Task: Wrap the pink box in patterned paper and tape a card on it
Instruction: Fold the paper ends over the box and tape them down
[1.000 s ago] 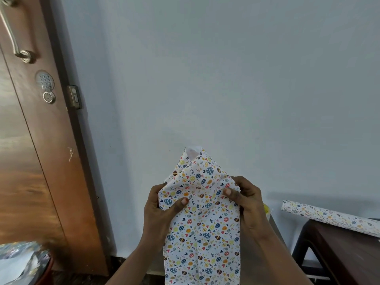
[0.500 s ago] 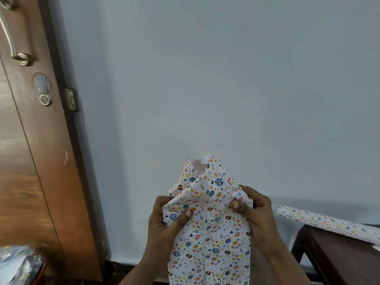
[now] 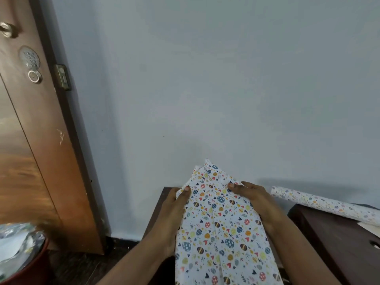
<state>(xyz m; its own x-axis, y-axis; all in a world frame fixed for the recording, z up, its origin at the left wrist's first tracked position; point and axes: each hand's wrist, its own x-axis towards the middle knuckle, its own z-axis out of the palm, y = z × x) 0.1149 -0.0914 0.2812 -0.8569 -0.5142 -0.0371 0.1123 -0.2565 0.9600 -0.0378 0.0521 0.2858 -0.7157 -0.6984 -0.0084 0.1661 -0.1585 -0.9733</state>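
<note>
The box is fully covered by white patterned paper (image 3: 220,229) printed with coloured eggs and hearts; no pink shows. It runs from the bottom edge up to a pointed folded flap at its far end. My left hand (image 3: 172,206) grips its left side, thumb pressing the paper on top. My right hand (image 3: 253,196) holds the right side, thumb pressing the flap's fold. No card or tape is in view.
A roll of the same patterned paper (image 3: 327,204) lies on a dark wooden table (image 3: 337,241) at the right. A dark surface edge (image 3: 158,204) shows under my left hand. A wooden door (image 3: 30,140) stands left. A red bin (image 3: 26,264) sits bottom left.
The wrapped box and both hands have dropped lower in view and tilted away. The pointed flap at the far end is folded flatter than before.
</note>
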